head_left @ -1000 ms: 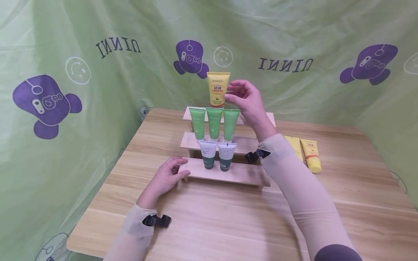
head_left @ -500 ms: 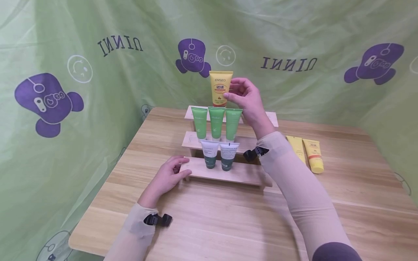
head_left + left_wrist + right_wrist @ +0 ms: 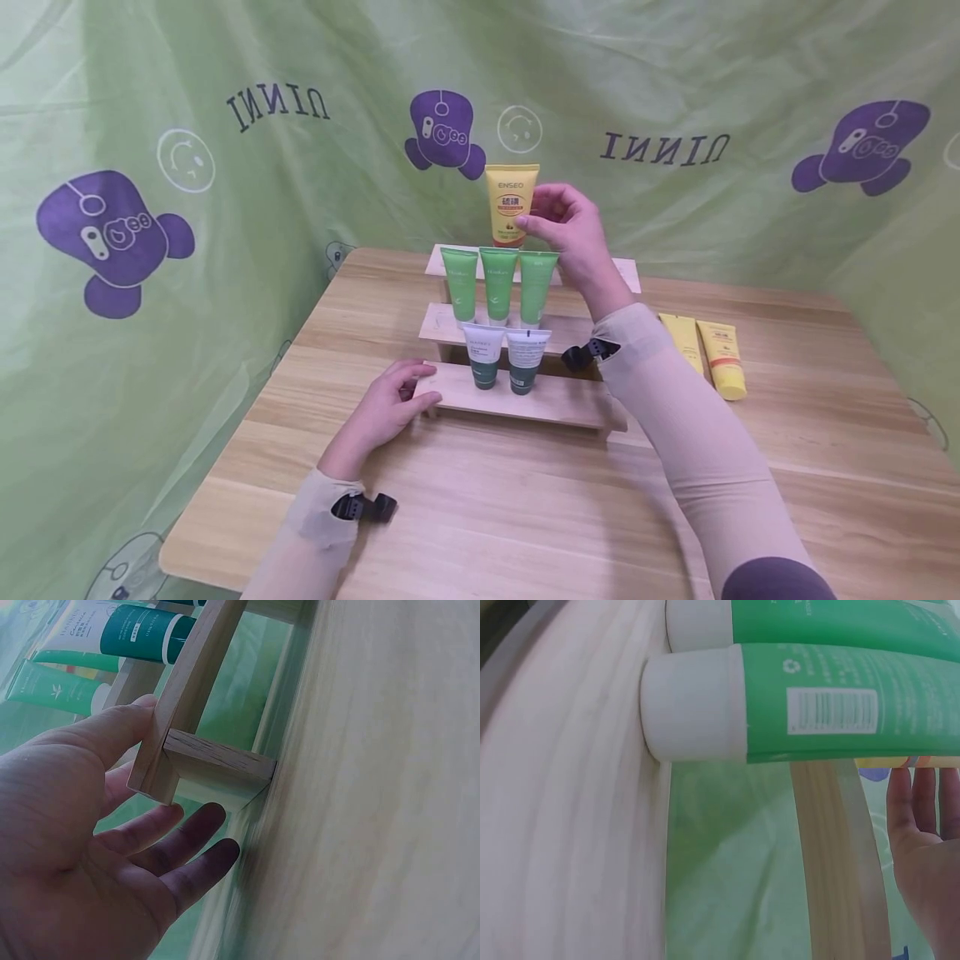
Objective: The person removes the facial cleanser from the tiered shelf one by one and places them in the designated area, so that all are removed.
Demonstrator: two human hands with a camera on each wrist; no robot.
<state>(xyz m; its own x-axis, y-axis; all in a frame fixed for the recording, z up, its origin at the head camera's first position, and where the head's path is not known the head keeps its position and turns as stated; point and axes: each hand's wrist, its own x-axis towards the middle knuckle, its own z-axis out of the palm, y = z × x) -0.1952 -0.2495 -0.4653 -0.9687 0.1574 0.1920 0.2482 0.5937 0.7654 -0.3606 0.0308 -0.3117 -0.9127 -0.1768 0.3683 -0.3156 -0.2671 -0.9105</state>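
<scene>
Three yellow squeeze tubes, three green ones and two white-and-dark-green ones share the scene with one three-tier wooden stand (image 3: 562, 402) on one table (image 3: 480, 508). One yellow tube lettered ENSEO (image 3: 512, 204) is upright at the top tier, pinched at its right edge between thumb and fingers of the right grip (image 3: 577, 229); green tubes hide its base, so I cannot tell whether it touches the board. Two more yellow tubes (image 3: 723, 360) lie side by side on the table, right of the stand, one partly behind the sleeve (image 3: 675, 417).

Three green tubes (image 3: 497, 285) stand cap-down in a row on the middle tier, the rightmost with its barcode side toward the right wrist camera. Two white-and-dark-green tubes (image 3: 483, 354) stand cap-down on the bottom tier, just apart. The left grip (image 3: 386, 404) holds that tier's left end, thumb in front.
</scene>
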